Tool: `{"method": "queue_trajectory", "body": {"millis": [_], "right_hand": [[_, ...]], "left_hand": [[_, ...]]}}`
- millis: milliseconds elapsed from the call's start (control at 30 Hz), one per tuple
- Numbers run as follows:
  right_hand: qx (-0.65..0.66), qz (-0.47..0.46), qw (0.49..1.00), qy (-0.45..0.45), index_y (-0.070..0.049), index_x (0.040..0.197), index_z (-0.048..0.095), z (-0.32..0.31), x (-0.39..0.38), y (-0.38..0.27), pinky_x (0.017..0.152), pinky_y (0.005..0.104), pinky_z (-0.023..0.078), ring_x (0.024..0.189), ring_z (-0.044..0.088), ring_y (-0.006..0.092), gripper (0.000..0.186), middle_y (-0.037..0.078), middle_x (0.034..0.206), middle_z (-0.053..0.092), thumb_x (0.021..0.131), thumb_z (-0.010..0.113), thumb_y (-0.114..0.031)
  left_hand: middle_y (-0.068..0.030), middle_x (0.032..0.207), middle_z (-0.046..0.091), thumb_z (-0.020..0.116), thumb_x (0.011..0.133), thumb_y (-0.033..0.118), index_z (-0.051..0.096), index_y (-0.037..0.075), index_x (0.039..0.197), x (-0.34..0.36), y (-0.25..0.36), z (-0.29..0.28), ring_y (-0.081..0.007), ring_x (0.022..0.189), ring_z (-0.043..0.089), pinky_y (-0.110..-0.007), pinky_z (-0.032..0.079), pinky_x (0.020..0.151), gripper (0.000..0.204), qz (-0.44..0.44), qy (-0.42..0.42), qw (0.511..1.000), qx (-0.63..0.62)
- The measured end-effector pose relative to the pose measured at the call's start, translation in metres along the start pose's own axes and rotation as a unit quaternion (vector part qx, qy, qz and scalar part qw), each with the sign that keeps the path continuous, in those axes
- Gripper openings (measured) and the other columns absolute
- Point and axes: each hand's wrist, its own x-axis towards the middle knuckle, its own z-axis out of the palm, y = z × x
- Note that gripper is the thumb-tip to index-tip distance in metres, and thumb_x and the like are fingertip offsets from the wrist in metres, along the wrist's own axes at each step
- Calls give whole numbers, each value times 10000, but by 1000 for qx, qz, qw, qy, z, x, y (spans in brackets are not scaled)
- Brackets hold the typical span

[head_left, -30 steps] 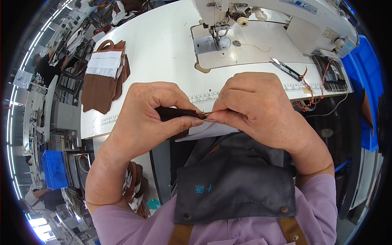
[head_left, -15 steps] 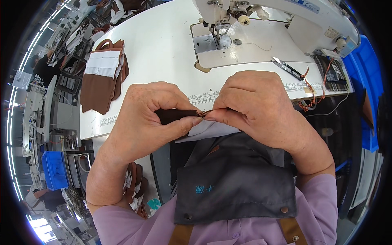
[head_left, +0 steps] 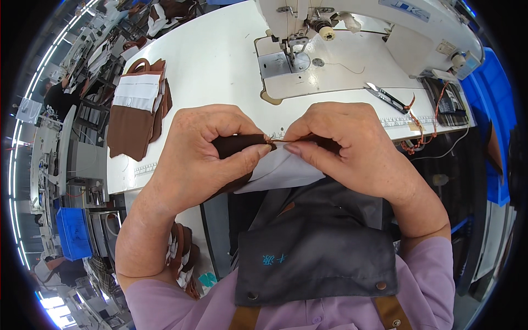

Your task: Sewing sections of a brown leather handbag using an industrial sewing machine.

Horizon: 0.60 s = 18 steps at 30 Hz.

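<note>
My left hand pinches the edge of a folded dark brown fabric piece between thumb and fingers, over the table's front edge. My right hand is closed on the same brown fabric, thumb and forefinger close to the left fingertips. A thin brown edge, perhaps with threads, runs between the two pinches; its detail is too small to tell. Pale grey-white cloth hangs below the fingers. Beyond the hands, the sewing machine's needle and presser foot stand over the metal plate.
A stack of brown and white fabric pieces lies at the table's left. Black thread snips with an orange cord lie at the right. A measuring tape strip runs along the front edge. Blue bins stand at far right.
Both hands have shifted slightly, and the right thumb has moved a little apart from the forefinger. A bit more of the brown edge shows between the hands.
</note>
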Motion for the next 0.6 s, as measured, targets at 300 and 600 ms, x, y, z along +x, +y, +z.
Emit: {"method": "queue_trajectory", "body": {"millis": [300,600], "right_hand": [[14,145,989,-38,22,911,711,-55,31,16,605,256,470,667,625,100,72,59,759,673,847,718,-10],[-106,177,974,-89,-42,832,740,-22,50,138,687,391,533,716,685,293,133,128,761,715,806,729,-172]], "left_hand": [[-25,777,677,761,836,105,726,-39,883,66,-4,-3,-64,745,582,-235,468,679,156,-25,-33,998,-41],[-75,777,717,805,775,219,774,53,852,136,-116,54,-195,738,660,-339,484,782,186,-49,24,996,68]]}}
